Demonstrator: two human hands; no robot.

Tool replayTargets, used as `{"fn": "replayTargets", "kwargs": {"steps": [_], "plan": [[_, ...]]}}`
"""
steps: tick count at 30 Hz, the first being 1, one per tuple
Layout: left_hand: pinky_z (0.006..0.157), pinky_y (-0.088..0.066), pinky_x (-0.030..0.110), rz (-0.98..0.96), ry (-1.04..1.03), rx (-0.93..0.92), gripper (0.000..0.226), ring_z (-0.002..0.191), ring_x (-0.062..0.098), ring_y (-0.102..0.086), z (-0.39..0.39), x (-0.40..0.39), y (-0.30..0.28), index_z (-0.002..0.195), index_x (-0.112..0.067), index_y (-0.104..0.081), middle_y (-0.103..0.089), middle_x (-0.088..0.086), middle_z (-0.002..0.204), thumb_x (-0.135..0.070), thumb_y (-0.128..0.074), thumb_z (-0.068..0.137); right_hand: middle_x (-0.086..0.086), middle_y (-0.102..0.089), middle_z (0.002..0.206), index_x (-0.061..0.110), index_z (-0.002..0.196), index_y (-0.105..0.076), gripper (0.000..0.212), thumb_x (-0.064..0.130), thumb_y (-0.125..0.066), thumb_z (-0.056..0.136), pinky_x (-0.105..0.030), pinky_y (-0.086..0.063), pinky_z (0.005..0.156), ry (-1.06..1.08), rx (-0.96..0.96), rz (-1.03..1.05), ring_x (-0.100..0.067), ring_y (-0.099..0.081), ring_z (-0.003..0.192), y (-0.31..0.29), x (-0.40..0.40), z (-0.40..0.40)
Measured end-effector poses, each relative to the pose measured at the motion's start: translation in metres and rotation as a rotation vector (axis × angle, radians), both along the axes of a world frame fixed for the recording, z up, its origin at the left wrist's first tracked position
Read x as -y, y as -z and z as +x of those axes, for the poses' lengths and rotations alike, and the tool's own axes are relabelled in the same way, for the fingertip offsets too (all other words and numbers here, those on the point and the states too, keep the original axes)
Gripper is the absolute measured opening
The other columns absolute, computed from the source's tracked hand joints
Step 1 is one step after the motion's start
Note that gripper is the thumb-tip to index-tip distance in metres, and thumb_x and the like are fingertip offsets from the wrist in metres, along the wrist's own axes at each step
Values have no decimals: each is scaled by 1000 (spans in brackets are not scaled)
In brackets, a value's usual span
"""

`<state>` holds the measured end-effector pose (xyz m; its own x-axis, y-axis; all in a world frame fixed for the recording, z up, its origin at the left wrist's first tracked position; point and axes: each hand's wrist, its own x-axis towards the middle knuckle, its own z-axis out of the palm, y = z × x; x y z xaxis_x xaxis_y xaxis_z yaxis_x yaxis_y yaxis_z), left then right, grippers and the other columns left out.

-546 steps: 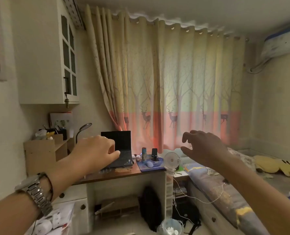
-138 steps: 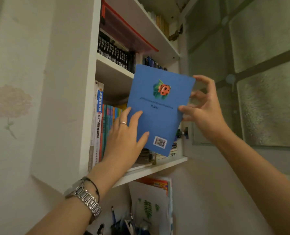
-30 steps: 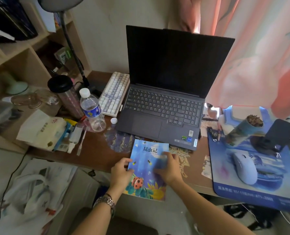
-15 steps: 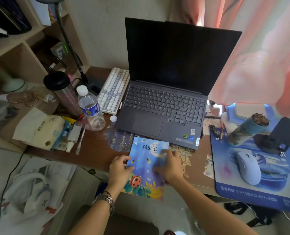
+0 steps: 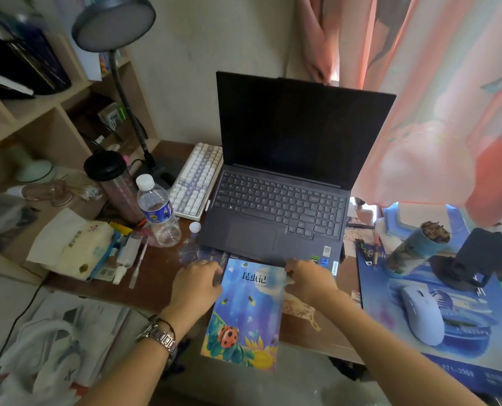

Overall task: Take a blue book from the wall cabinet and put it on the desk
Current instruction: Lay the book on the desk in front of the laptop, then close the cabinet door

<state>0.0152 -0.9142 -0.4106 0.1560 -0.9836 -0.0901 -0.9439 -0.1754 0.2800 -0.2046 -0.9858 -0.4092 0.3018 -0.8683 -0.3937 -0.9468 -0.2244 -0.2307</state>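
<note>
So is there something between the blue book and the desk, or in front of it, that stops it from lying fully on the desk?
Under the blue book nothing visible blocks it. Ahead, the laptop front edge meets the book's far edge, so the near end overhangs the desk edge. The left hand and right hand hold its far corners.

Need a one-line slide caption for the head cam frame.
Both hands, left hand and right hand, set the blue book on the desk before the open laptop.
</note>
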Motion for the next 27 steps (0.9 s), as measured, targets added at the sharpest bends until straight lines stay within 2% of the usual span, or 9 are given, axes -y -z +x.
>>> {"fn": "replayTargets", "kwargs": {"steps": [3,6,9,14,17,20,22,27], "plan": [[76,-44,29,-51,52,101,17,95,18,-59,2,13,-42,99,-21,-64,-66,-2,100,-24,-61,83,-10,-64,117,16,121,-55,33,21,-57,89,-37,-48,82,-94,-72,-126,-33,-63,106,-45,13,-1],[85,-46,29,-124,80,215,23,102,14,-56,3,29,-95,107,-26,-63,-65,-4,108,-29,-61,85,-9,-65,116,18,118,-58,28,21,-55,90,-38,-48,86,-159,-106,-264,-33,-63,107,-102,28,-2],[88,-40,29,-214,86,339,25,107,16,-52,2,46,-162,112,-27,-61,-61,-5,115,-29,-54,88,-8,-64,116,16,115,-57,28,24,-58,88,-38,-49,86,-205,-89,-430,-31,-61,108,-166,46,-3],[90,-36,32,-385,143,457,24,108,15,-51,0,74,-278,111,-25,-59,-60,-5,113,-29,-48,90,0,-64,115,20,116,-59,31,30,-61,87,-35,-51,87,-186,73,-701,-24,-62,107,-287,71,-7],[93,-37,32,-495,173,547,27,110,16,-50,-4,84,-344,115,-25,-57,-59,-4,117,-30,-48,90,4,-66,107,21,107,-63,22,26,-60,86,-36,-54,82,-123,132,-859,-23,-65,96,-353,81,-10],[96,-36,33,-583,176,630,30,113,17,-50,-8,96,-400,118,-23,-57,-58,-3,121,-31,-48,91,5,-67,102,23,107,-63,21,29,-60,87,-34,-57,75,-106,197,-1010,-19,-66,89,-411,89,-11],[97,-35,34,-621,177,690,31,116,19,-50,-12,105,-432,118,-22,-57,-58,0,122,-30,-48,90,3,-66,103,22,109,-61,23,29,-59,87,-31,-55,73,-85,250,-1105,-20,-65,91,-443,91,-12],[96,-35,34,-793,185,755,33,117,21,-49,-26,124,-508,119,-19,-55,-58,2,122,-30,-48,89,-1,-62,110,22,120,-54,39,35,-63,85,-36,-52,74,-27,415,-1262,-24,-61,98,-506,98,-12]]}}
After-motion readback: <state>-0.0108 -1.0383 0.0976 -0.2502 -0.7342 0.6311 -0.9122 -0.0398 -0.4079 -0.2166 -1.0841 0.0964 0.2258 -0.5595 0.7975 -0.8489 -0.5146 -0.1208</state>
